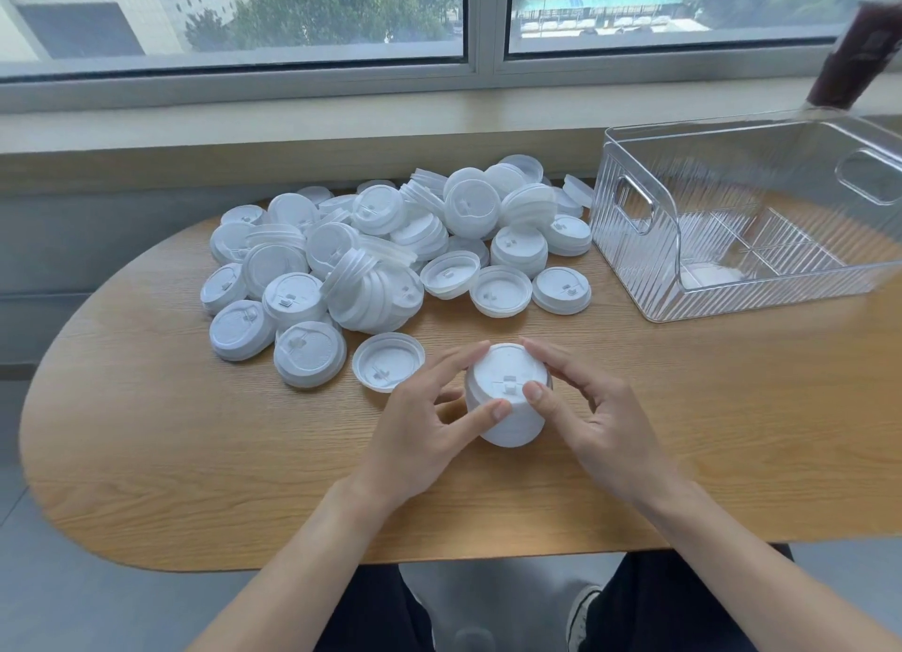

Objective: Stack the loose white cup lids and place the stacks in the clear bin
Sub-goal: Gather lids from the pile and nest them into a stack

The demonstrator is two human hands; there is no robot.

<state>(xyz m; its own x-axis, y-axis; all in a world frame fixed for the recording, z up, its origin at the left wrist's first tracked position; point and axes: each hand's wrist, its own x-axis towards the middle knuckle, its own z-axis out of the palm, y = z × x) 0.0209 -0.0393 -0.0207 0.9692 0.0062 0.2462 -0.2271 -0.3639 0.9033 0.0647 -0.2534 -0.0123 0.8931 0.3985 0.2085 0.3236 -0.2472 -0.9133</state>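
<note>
Close to the person, a short stack of white lids [507,397] stands on the wooden table [195,456], and both hands hold it from the two sides. The left hand [429,427] curls its fingers around the left side, with the thumb pressed on the front. The right hand [585,417] grips the right side, and its thumb lies on the top lid. Just to the left of the stack one single lid [388,367] lies upside down. Behind it is a big loose pile of lids [390,256]. To the right of the pile stands the clear bin [732,222], and something white shows in its front corner. Behind the bin, a dark bottle [854,46] stands on the window sill [293,114].
</note>
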